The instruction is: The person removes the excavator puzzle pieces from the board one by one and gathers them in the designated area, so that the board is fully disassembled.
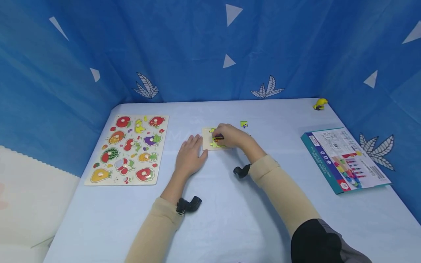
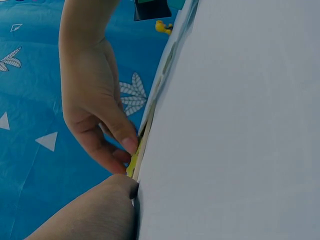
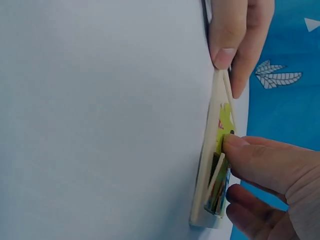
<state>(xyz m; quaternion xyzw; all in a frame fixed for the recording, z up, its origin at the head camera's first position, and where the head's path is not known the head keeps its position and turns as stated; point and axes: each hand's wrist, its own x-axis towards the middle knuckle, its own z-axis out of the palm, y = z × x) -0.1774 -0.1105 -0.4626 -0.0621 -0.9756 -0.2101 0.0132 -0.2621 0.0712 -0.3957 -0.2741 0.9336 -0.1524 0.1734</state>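
A small wooden puzzle board point(image 1: 206, 136) with a yellow-green picture lies in front of me. My right hand point(image 1: 231, 135) is over it, pinching a puzzle piece point(image 3: 216, 185) between thumb and fingers. In the right wrist view that piece tilts up from the board; the fingers partly cover the picture in the head view. My left hand point(image 1: 189, 157) lies palm down on the table, fingers extended, its thumb touching the board's near left corner. One loose puzzle piece point(image 1: 243, 124), green with dark marks, lies behind and right of the board.
A fruit peg puzzle point(image 1: 135, 149) lies on the left of the white table point(image 1: 223, 219). On the right is a teal-edged box point(image 1: 345, 159). A small yellow toy point(image 1: 320, 103) stands at the back right corner, near the blue curtain point(image 1: 197, 47).
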